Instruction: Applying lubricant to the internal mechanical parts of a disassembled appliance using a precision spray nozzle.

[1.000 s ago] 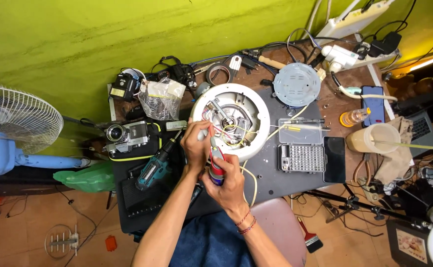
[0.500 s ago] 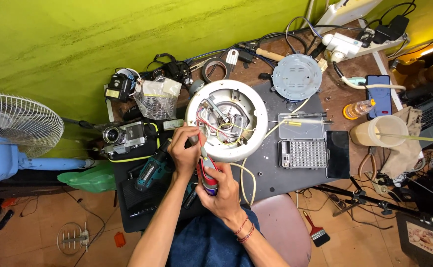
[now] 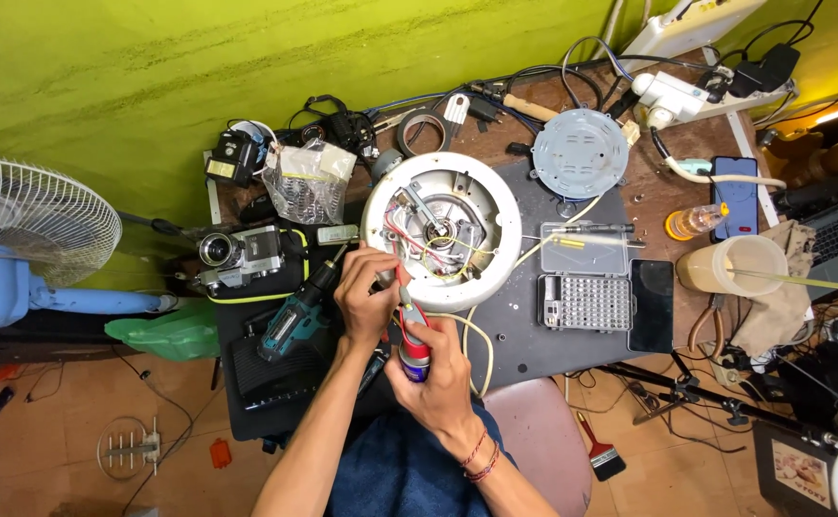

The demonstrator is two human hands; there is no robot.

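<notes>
At the near rim of a round white upturned appliance base (image 3: pixel 441 230), the right hand (image 3: pixel 438 378) grips a red-handled screwdriver (image 3: pixel 409 325), its shaft angled up toward the exposed wiring. Left hand (image 3: pixel 369 299), fingers curled around the shaft, sits nearer the base.

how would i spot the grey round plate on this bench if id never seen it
Find the big white round appliance base opened up mid-bench. Look up and right, toward the wall: the grey metal disc lies flat there, alone. No wires inside, unlike the base.
</notes>
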